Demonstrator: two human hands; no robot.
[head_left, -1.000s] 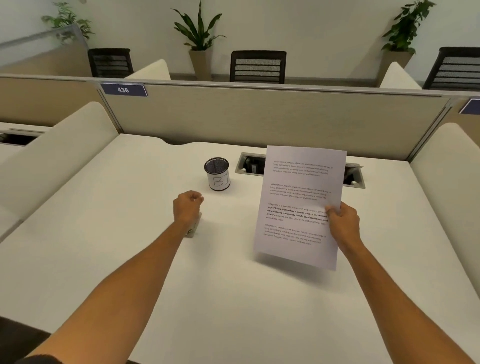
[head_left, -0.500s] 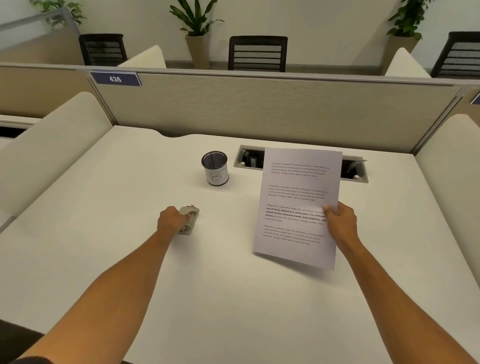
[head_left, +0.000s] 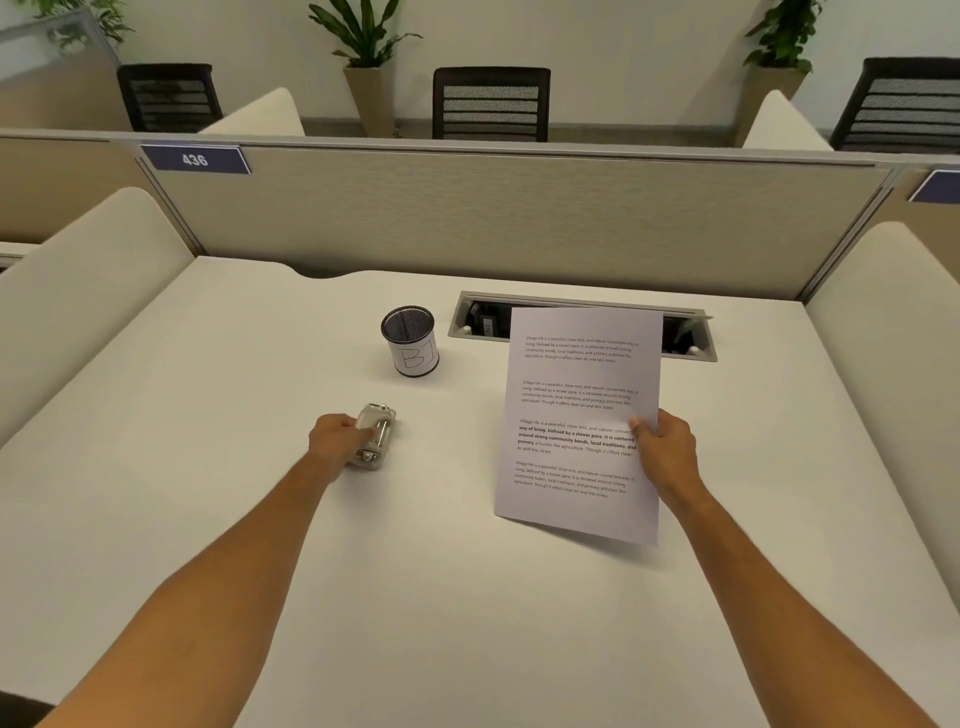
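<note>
A printed sheet of paper (head_left: 576, 405) with four blocks of text is held tilted above the white desk (head_left: 208, 519). My right hand (head_left: 665, 449) pinches its right edge, thumb on the front. A small pale stapler (head_left: 376, 434) with metal parts lies on the desk left of centre. My left hand (head_left: 337, 439) grips its left side, fingers curled over it. A black mesh pen cup (head_left: 410, 340) with a white label marked "B1" stands behind the stapler and looks empty.
A cable tray opening (head_left: 480, 325) is set into the desk behind the paper. A beige partition (head_left: 467, 218) with a "436" tag closes the back. Cream side panels (head_left: 78, 291) flank both sides. Chairs and plants stand beyond.
My left hand has dropped to the stapler's left side and taken hold of it. The paper stays in my right hand, lowered slightly.
</note>
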